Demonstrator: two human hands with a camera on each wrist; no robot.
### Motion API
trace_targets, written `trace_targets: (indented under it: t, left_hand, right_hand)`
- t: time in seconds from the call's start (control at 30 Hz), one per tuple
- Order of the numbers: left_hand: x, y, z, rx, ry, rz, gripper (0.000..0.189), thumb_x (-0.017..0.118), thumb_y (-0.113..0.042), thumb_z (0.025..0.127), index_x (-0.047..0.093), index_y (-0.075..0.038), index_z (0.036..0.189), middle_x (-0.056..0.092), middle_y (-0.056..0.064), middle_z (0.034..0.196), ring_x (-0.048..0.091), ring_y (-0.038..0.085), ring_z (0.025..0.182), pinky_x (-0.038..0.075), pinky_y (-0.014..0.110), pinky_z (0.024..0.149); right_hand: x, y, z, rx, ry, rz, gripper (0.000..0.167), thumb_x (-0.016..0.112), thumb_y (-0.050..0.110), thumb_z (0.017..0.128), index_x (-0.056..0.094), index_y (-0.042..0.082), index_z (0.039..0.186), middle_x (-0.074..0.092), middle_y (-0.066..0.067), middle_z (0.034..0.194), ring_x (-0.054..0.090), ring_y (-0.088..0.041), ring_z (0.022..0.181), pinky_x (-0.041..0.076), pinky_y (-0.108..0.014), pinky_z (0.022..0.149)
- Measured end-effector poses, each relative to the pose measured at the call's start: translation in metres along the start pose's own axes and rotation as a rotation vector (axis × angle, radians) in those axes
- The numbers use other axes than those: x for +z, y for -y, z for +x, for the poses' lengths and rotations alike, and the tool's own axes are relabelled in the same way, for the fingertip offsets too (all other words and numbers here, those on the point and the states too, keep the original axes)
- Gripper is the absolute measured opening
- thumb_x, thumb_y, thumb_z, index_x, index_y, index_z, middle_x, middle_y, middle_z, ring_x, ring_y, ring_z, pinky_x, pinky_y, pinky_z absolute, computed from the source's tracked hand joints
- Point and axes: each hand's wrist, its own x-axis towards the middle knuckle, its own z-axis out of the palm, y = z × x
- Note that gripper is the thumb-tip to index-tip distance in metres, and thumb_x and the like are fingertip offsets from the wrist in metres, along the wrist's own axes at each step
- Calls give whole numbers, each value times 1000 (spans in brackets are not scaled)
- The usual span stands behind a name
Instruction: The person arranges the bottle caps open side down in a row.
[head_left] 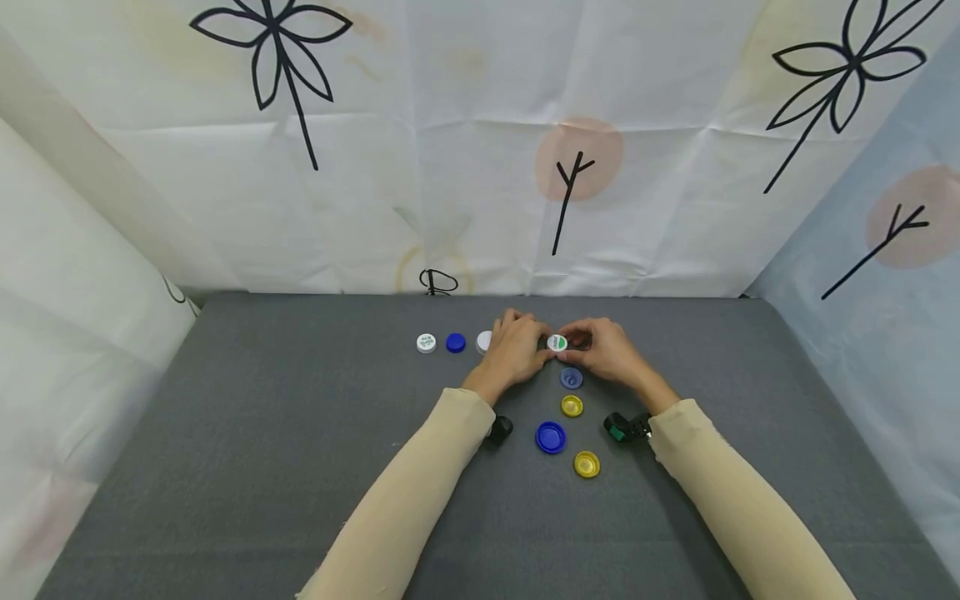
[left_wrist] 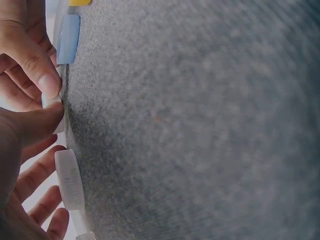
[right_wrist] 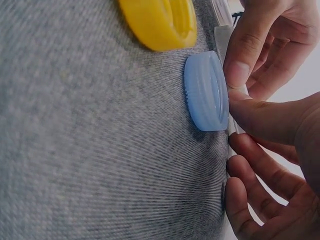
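In the head view, both hands meet at a white bottle cap with a green mark, near the table's far side. My left hand pinches its left edge with thumb and forefinger. From the other side, my right hand holds it between thumb and fingers. The wrist views show the two thumbs almost touching over the cap, which they largely cover. A plain white cap is partly hidden behind the left hand. Just in front of the hands lies a pale blue cap, its hollow side up.
Left of the hands, a printed white cap and a blue cap continue the row. Nearer me lie a yellow cap, a larger blue cap and another yellow cap. The grey table meets a patterned cloth.
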Motion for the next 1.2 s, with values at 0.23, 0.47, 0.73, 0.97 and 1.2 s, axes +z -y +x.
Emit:
trace_targets:
  t: [0.23, 0.47, 0.73, 0.97, 1.2]
  left_hand:
    - [-1, -2, 1, -28, 3, 14, 28, 76, -34, 93, 77, -21, 118, 66, 0, 118, 50, 26, 119, 38, 44, 97]
    - [0, -3, 0, -54, 15, 36, 32, 75, -36, 93, 75, -21, 122, 64, 0, 123, 48, 27, 122, 37, 46, 98]
    - [-2, -4, -8, -56, -34, 17, 37, 75, -36, 93, 72, -19, 126, 63, 1, 127, 47, 26, 124, 36, 47, 99]
    - [-7, -2, -20, 10, -91, -14, 36, 77, -31, 92, 73, -16, 124, 65, 3, 119, 52, 26, 118, 40, 45, 98]
    - [-11, -5, -30, 63, 4, -169, 29, 78, -22, 91, 75, -10, 117, 69, 2, 101, 62, 18, 96, 49, 33, 85]
  right_hand:
    - [1, 0, 3, -15, 2, -23, 30, 81, 8, 87, 73, -2, 114, 69, -15, 101, 65, -29, 90, 51, -46, 80]
    - [2, 1, 4, 0, 8, -30, 31, 81, 8, 87, 73, -3, 114, 67, -15, 100, 64, -29, 89, 50, -46, 79]
    - [2, 2, -2, 0, -25, -20, 37, 82, 9, 86, 71, -4, 119, 66, -18, 105, 63, -32, 93, 51, -47, 81]
    - [-4, 3, -16, -22, -58, 11, 36, 81, 6, 87, 69, -6, 119, 67, -20, 110, 64, -35, 96, 53, -49, 81]
    - [-10, 1, -32, -38, -2, 37, 31, 79, 5, 88, 70, -6, 116, 70, -19, 110, 65, -32, 93, 55, -41, 78]
